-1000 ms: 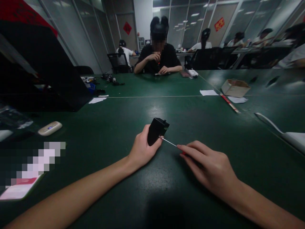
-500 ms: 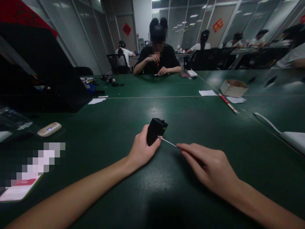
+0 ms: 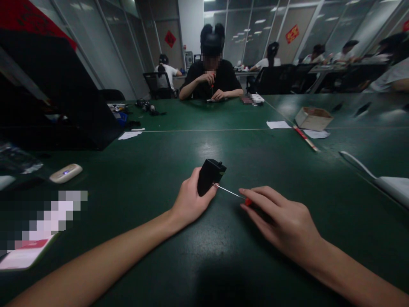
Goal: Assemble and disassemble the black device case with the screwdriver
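Observation:
My left hand [image 3: 194, 192] is closed around a small black box-shaped device [image 3: 209, 175] with a little knob on its top edge, held tilted above the green table [image 3: 153, 170]. In my right hand [image 3: 281, 213] is a screwdriver [image 3: 230, 192] with a thin metal shaft and a red handle, most of which the fingers and palm hide. The tip of its shaft meets the side of the black device, close to my left thumb. What the tip sits in is too small to make out.
A pale oval case [image 3: 66, 173] and a partly blurred pink-white item [image 3: 32, 251] lie at left. A dark stand [image 3: 64, 102] rises behind them. Farther right are an open box [image 3: 313, 118], papers [image 3: 278, 124] and a white cable [image 3: 358, 162]. Across the table sits a person [image 3: 211, 81] in black.
The fingers of my right hand have slid back and loosened a little along the screwdriver, so its red handle end now shows. The black device and my left hand have hardly moved.

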A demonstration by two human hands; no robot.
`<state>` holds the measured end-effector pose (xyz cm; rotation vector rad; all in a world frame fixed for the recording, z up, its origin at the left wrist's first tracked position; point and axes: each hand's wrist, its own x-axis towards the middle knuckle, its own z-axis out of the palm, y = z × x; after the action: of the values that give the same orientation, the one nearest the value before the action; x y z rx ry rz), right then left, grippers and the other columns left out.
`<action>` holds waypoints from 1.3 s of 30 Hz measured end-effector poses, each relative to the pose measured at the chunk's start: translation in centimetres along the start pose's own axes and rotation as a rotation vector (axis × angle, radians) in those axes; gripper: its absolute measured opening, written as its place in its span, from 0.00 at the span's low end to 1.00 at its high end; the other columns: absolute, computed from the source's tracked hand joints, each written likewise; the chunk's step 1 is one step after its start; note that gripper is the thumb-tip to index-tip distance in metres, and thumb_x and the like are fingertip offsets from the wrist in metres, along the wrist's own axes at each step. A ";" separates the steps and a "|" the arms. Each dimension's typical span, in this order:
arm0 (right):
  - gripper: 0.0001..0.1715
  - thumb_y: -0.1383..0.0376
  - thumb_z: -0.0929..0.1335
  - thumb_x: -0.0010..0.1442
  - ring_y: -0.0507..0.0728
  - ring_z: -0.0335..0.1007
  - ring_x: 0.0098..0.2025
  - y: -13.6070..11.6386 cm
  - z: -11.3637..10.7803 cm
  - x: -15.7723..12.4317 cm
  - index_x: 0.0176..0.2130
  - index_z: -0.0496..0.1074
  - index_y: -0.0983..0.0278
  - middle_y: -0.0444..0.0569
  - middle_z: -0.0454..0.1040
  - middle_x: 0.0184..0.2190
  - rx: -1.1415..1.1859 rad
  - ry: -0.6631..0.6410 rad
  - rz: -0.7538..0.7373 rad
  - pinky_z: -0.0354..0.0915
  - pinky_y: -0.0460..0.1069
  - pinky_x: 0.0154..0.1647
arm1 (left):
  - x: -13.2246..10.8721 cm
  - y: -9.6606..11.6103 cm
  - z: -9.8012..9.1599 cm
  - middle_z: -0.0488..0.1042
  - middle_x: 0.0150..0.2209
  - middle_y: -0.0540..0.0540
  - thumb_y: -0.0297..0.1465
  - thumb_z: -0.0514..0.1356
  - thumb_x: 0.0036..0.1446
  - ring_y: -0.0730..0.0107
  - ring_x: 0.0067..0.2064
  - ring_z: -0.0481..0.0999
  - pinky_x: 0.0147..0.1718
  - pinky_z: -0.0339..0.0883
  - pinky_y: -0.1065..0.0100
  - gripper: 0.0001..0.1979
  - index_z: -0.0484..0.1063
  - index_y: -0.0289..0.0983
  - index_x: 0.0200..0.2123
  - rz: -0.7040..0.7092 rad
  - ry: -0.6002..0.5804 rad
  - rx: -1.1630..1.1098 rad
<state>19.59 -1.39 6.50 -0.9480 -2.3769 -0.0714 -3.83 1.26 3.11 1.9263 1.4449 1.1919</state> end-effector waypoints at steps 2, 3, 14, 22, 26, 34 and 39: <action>0.19 0.66 0.66 0.66 0.56 0.78 0.38 -0.1 0.0 0.1 0.55 0.70 0.69 0.56 0.78 0.43 0.028 0.018 0.010 0.75 0.49 0.37 | 0.0 0.0 0.0 0.74 0.35 0.47 0.38 0.60 0.60 0.68 0.33 0.72 0.32 0.63 0.69 0.16 0.66 0.36 0.49 -0.002 -0.006 0.001; 0.18 0.67 0.65 0.66 0.56 0.79 0.38 -0.2 0.0 0.2 0.55 0.70 0.70 0.56 0.79 0.42 0.041 0.028 0.013 0.75 0.49 0.37 | 0.0 0.0 0.0 0.74 0.35 0.47 0.38 0.60 0.60 0.67 0.33 0.72 0.32 0.63 0.68 0.17 0.66 0.36 0.49 -0.003 -0.008 0.001; 0.15 0.69 0.65 0.66 0.54 0.78 0.36 -0.5 -0.5 0.3 0.52 0.72 0.66 0.52 0.79 0.41 0.029 0.042 -0.029 0.74 0.46 0.33 | 0.0 0.0 0.0 0.74 0.35 0.48 0.39 0.60 0.61 0.69 0.32 0.71 0.31 0.62 0.69 0.17 0.66 0.36 0.49 -0.025 0.004 -0.009; 0.17 0.69 0.65 0.66 0.56 0.78 0.39 -0.3 -0.3 0.0 0.54 0.72 0.64 0.54 0.78 0.44 -0.030 0.050 -0.048 0.75 0.48 0.36 | 0.1 0.0 0.0 0.73 0.34 0.48 0.39 0.59 0.61 0.68 0.32 0.71 0.31 0.62 0.69 0.16 0.66 0.36 0.48 -0.019 0.011 -0.016; 0.16 0.68 0.66 0.65 0.57 0.78 0.37 -0.3 -0.5 0.4 0.51 0.72 0.69 0.55 0.80 0.39 0.012 0.089 -0.057 0.75 0.51 0.38 | 0.1 0.0 0.0 0.74 0.34 0.47 0.40 0.59 0.61 0.68 0.32 0.71 0.30 0.62 0.69 0.17 0.66 0.36 0.48 -0.016 0.002 -0.024; 0.14 0.70 0.65 0.65 0.55 0.78 0.34 -0.6 -0.8 0.5 0.49 0.73 0.67 0.52 0.81 0.38 0.017 0.077 -0.056 0.74 0.48 0.34 | 0.0 0.0 0.1 0.72 0.33 0.48 0.40 0.59 0.61 0.69 0.31 0.70 0.30 0.61 0.69 0.16 0.66 0.36 0.47 -0.017 0.010 -0.004; 0.15 0.71 0.66 0.64 0.55 0.79 0.37 -0.5 -0.6 0.2 0.50 0.73 0.66 0.53 0.80 0.40 0.063 0.076 -0.055 0.75 0.47 0.37 | 0.0 0.0 0.1 0.72 0.33 0.48 0.39 0.59 0.61 0.69 0.31 0.69 0.30 0.60 0.70 0.16 0.66 0.36 0.47 -0.013 0.023 0.001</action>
<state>19.38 -1.80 7.18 -0.8358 -2.3214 -0.0524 -3.74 1.30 3.02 1.9071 1.4671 1.2116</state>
